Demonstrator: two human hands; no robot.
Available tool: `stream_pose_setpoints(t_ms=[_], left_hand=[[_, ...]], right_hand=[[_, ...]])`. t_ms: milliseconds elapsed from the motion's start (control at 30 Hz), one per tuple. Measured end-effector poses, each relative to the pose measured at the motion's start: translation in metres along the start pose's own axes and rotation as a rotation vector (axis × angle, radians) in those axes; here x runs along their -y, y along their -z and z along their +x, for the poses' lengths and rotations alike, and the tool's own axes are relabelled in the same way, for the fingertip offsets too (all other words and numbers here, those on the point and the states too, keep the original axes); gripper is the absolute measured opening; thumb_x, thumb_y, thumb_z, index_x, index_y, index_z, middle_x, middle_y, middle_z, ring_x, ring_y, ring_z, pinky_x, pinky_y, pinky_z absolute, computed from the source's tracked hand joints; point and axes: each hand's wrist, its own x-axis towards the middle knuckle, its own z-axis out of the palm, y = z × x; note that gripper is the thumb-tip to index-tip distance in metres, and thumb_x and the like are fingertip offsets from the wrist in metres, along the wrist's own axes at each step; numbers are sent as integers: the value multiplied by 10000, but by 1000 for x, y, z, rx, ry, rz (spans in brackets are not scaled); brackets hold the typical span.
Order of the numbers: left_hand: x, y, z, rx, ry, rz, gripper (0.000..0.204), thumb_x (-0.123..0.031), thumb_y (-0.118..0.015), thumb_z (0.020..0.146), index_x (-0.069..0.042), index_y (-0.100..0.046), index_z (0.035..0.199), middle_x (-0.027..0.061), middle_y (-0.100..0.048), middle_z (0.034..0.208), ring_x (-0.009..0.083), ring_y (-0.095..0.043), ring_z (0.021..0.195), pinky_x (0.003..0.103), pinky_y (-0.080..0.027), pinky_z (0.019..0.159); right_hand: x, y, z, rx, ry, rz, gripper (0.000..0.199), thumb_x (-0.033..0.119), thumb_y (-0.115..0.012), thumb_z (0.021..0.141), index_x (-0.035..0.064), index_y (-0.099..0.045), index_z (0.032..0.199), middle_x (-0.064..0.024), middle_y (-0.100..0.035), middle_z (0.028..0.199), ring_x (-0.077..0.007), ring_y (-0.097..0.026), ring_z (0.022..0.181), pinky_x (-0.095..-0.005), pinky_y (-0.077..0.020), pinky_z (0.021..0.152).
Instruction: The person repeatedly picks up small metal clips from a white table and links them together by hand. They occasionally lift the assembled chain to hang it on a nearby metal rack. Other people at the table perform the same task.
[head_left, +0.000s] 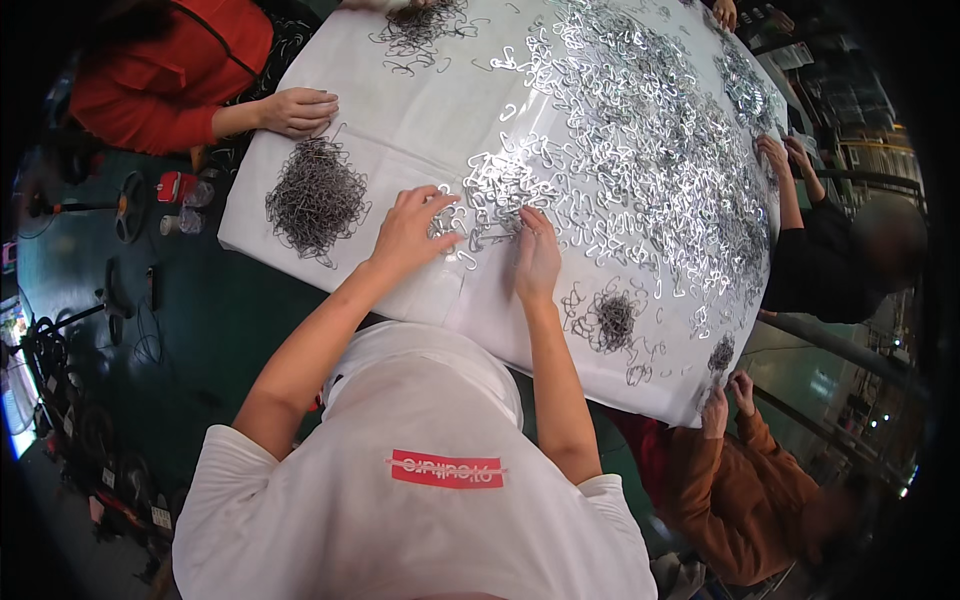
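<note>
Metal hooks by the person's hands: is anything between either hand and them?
Nothing visible. The left hand and the right hand both rest directly on the near edge of the shiny metal hooks spread over the white table cover.

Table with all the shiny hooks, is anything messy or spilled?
Nothing spilled. The loose metal hooks sprawl across the white table, while sorted ones sit in a tidy dark pile beside the left hand.

A red-sleeved co-worker's hand [297, 110] rests beside a dark wire heap [316, 196]; small containers [183, 205] stand nearby.
</note>
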Motion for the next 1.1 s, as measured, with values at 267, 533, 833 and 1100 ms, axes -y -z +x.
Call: stream_pose_setpoints(t_ms=[267, 533, 833, 1100], left_hand=[[2, -10, 5, -160, 152, -526, 206, -146, -584, 873, -37, -623, 1043, 99, -665, 850, 192, -638, 735, 284, -497, 690], [-10, 18, 23, 102, 431, -181, 223, -240, -584, 885, -38, -675, 904, 71, -645, 680, 177, -614, 623, 301, -459, 587], [-12, -56, 8, -44, -175, 306, 217, -223, -707, 736, -126, -643, 919, 12, -549, 947, 210, -503, 960, 371, -390, 757], [-15, -64, 27, 95, -218, 210, 281, -145, -727, 707, -91, -616, 959, 28, -585, 947, 231, -532, 949, 362, -432, 789]], right_hand=[[4, -4, -7, -26, -45, 123, 281, 122, -397, 954, -19, -589, 1102, -173, -579, 1123, -304, -537, 1068, -353, -396, 952], [6, 7, -11, -17, -305, 341, 267, 118, -414, 962, -38, -580, 1103, -124, -595, 1074, -200, -547, 1018, -314, -398, 930], [-8, 15, -20, -13, -49, 32, 240, 153, -461, 944, 7, -639, 1010, -101, -605, 1007, -235, -568, 952, -332, -437, 814], [-2, 25, -4, 324, 267, -459, 167, 141, -525, 876, 48, -655, 920, -21, -609, 1059, -247, -526, 1047, -416, -406, 868]])
